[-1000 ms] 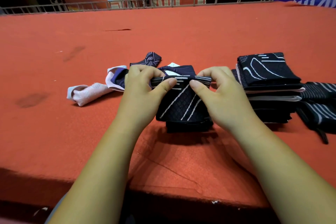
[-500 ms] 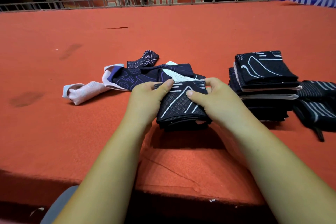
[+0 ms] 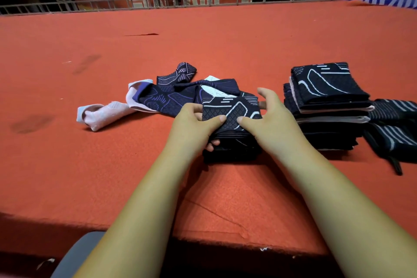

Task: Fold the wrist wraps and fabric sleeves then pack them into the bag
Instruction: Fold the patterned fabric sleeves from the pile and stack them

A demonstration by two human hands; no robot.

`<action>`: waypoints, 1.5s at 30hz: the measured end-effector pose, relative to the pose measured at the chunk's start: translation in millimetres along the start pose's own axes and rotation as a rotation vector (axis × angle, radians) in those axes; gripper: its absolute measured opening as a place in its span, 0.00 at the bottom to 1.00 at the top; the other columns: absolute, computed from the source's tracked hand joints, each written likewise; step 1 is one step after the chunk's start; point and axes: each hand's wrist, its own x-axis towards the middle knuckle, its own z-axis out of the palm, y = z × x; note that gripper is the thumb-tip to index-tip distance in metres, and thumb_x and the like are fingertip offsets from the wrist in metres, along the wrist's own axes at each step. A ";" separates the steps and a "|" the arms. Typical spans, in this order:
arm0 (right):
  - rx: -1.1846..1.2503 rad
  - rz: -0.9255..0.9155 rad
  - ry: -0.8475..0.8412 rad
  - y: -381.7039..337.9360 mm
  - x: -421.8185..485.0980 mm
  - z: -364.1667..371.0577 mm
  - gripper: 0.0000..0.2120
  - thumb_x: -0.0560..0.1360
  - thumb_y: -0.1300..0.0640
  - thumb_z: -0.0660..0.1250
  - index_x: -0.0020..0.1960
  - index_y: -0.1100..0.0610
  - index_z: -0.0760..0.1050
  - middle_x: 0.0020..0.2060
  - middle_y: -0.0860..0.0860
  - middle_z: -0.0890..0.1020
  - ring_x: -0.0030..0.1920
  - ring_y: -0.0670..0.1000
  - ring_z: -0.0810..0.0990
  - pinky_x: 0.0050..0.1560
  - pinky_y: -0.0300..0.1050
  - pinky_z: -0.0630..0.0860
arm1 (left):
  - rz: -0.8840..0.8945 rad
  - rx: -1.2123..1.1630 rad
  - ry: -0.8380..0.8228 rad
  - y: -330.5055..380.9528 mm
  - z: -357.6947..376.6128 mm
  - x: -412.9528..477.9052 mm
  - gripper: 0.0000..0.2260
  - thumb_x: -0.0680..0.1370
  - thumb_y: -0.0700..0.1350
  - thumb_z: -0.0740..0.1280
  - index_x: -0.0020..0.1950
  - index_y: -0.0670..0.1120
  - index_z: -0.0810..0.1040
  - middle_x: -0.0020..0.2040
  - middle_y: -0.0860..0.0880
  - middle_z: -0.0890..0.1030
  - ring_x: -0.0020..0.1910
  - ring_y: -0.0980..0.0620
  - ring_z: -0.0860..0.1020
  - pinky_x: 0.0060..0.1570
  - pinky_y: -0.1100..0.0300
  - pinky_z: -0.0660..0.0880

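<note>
A folded black fabric sleeve (image 3: 234, 111) with white line pattern lies on a small dark stack in front of me on the red surface. My left hand (image 3: 191, 128) grips its left edge, thumb on top and fingers curled underneath. My right hand (image 3: 270, 124) holds its right side, thumb on top and fingers around the far corner. Behind it lie unfolded sleeves: a navy one with purple lines (image 3: 167, 97) and a pale pink one (image 3: 101, 115). To the right stands a taller stack of folded sleeves (image 3: 325, 88).
Dark striped wrist wraps (image 3: 397, 128) lie at the far right beside the stack. The red carpeted platform (image 3: 203, 40) stretches back to a metal railing (image 3: 158, 2) with banners behind. Its front edge is just below my forearms.
The sleeve's upper half has been folded down toward me and now lies flat on the stack. Both hands moved from pinching its raised fold to holding its sides.
</note>
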 end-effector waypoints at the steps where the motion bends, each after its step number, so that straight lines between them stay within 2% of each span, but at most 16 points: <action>1: -0.043 -0.022 -0.002 1.4 0.3 0.2 0.37 0.76 0.53 0.77 0.80 0.45 0.66 0.68 0.48 0.76 0.64 0.47 0.79 0.68 0.43 0.73 | 0.014 0.046 0.033 -2.7 1.2 0.7 0.22 0.78 0.46 0.78 0.67 0.45 0.72 0.54 0.44 0.85 0.27 0.50 0.82 0.23 0.59 0.72; 3: -0.133 -0.057 -0.026 3.8 -0.7 2.5 0.32 0.78 0.55 0.75 0.79 0.45 0.70 0.67 0.50 0.74 0.61 0.46 0.76 0.62 0.35 0.66 | 0.056 0.163 0.072 -5.8 2.2 -0.2 0.25 0.77 0.47 0.79 0.69 0.51 0.71 0.53 0.49 0.82 0.29 0.51 0.83 0.23 0.59 0.74; 5: -0.194 -0.067 -0.057 6.6 -2.1 6.1 0.28 0.79 0.56 0.74 0.77 0.47 0.73 0.66 0.51 0.73 0.59 0.46 0.75 0.59 0.31 0.63 | 0.101 0.238 0.074 -8.5 3.0 -2.7 0.25 0.76 0.47 0.80 0.69 0.55 0.73 0.50 0.54 0.81 0.35 0.53 0.84 0.27 0.55 0.81; 10: -0.291 -0.011 -0.164 13.9 -1.2 10.9 0.25 0.79 0.56 0.72 0.75 0.48 0.76 0.65 0.50 0.71 0.55 0.46 0.75 0.58 0.36 0.66 | 0.145 0.447 0.070 -20.3 1.0 -1.2 0.23 0.73 0.53 0.78 0.66 0.60 0.77 0.55 0.55 0.85 0.50 0.49 0.86 0.50 0.48 0.84; 13: -0.344 0.017 -0.211 14.5 -1.2 10.8 0.26 0.78 0.55 0.71 0.75 0.48 0.76 0.65 0.50 0.70 0.53 0.48 0.76 0.57 0.38 0.67 | 0.100 0.539 0.052 -23.8 0.8 -0.3 0.21 0.74 0.53 0.78 0.66 0.56 0.80 0.59 0.55 0.85 0.57 0.52 0.83 0.60 0.55 0.79; 17: -0.354 0.044 -0.260 15.6 -1.5 13.8 0.27 0.78 0.54 0.70 0.77 0.48 0.73 0.66 0.51 0.68 0.55 0.50 0.78 0.58 0.41 0.70 | 0.065 0.580 0.016 -28.8 0.4 2.6 0.23 0.75 0.56 0.78 0.68 0.56 0.80 0.60 0.54 0.84 0.57 0.54 0.82 0.57 0.59 0.75; 20: -0.363 0.062 -0.282 16.8 -0.5 15.4 0.28 0.78 0.52 0.70 0.77 0.45 0.71 0.66 0.51 0.68 0.58 0.52 0.78 0.60 0.44 0.73 | 0.021 0.536 -0.021 -31.7 -3.7 5.7 0.23 0.73 0.57 0.80 0.66 0.57 0.80 0.57 0.52 0.85 0.53 0.53 0.83 0.53 0.57 0.77; 24: -0.393 0.054 -0.269 16.7 0.7 14.3 0.28 0.77 0.49 0.70 0.76 0.44 0.71 0.66 0.50 0.69 0.67 0.56 0.75 0.68 0.52 0.75 | -0.014 0.336 -0.039 -27.2 -12.5 10.7 0.13 0.77 0.58 0.77 0.57 0.54 0.84 0.43 0.53 0.83 0.36 0.56 0.80 0.39 0.59 0.76; 26: -0.414 0.033 -0.249 16.4 1.1 14.0 0.27 0.77 0.48 0.70 0.76 0.44 0.72 0.67 0.50 0.69 0.69 0.56 0.72 0.69 0.51 0.72 | 0.010 0.282 0.021 -24.8 -21.3 23.8 0.12 0.78 0.59 0.75 0.53 0.52 0.84 0.40 0.53 0.84 0.32 0.52 0.80 0.39 0.55 0.79; 28: -0.433 0.001 -0.228 15.1 1.0 14.4 0.26 0.78 0.46 0.70 0.75 0.45 0.72 0.67 0.50 0.69 0.70 0.55 0.69 0.68 0.49 0.69 | 0.076 0.443 0.107 -26.7 -32.9 40.7 0.16 0.77 0.62 0.72 0.55 0.52 0.84 0.50 0.51 0.86 0.41 0.50 0.83 0.50 0.51 0.81; 30: -0.433 -0.032 -0.208 14.0 1.3 15.5 0.24 0.79 0.45 0.69 0.74 0.45 0.74 0.67 0.49 0.69 0.70 0.55 0.68 0.68 0.49 0.67 | 0.128 0.619 0.146 -34.5 -42.2 53.2 0.17 0.80 0.57 0.71 0.62 0.48 0.84 0.61 0.47 0.82 0.55 0.50 0.82 0.62 0.53 0.78; 32: -0.408 -0.054 -0.191 13.1 1.7 17.2 0.21 0.79 0.45 0.68 0.72 0.45 0.75 0.66 0.48 0.69 0.70 0.54 0.68 0.66 0.48 0.67 | 0.157 0.707 0.120 -46.2 -46.7 60.5 0.17 0.82 0.52 0.70 0.67 0.46 0.83 0.66 0.45 0.79 0.63 0.48 0.80 0.69 0.54 0.73; 36: -0.365 -0.070 -0.176 11.3 2.5 19.1 0.16 0.80 0.47 0.67 0.68 0.45 0.77 0.64 0.46 0.70 0.69 0.52 0.69 0.62 0.46 0.66 | 0.139 0.933 0.053 -64.9 -43.6 66.1 0.19 0.84 0.52 0.67 0.75 0.50 0.79 0.80 0.44 0.70 0.77 0.40 0.70 0.79 0.50 0.63; 39: -0.355 -0.068 -0.183 10.6 0.7 18.7 0.15 0.81 0.47 0.67 0.66 0.45 0.78 0.64 0.46 0.70 0.68 0.52 0.69 0.62 0.45 0.66 | 0.143 0.969 0.050 -67.1 -44.2 68.7 0.22 0.86 0.51 0.63 0.80 0.48 0.73 0.84 0.48 0.66 0.80 0.40 0.67 0.79 0.47 0.62; 43: -0.335 -0.085 -0.170 11.0 -1.6 18.1 0.12 0.81 0.48 0.67 0.63 0.44 0.79 0.64 0.46 0.71 0.67 0.52 0.71 0.63 0.46 0.68 | 0.222 0.827 0.104 -60.2 -46.8 63.2 0.19 0.86 0.43 0.65 0.77 0.41 0.77 0.80 0.44 0.73 0.78 0.42 0.70 0.79 0.53 0.62; 45: -0.313 -0.097 -0.151 9.7 -1.7 17.6 0.10 0.81 0.48 0.67 0.61 0.44 0.80 0.63 0.46 0.72 0.67 0.52 0.72 0.66 0.47 0.69 | 0.324 0.790 0.176 -55.0 -50.5 60.7 0.19 0.82 0.42 0.66 0.73 0.42 0.81 0.75 0.45 0.78 0.73 0.39 0.75 0.77 0.50 0.66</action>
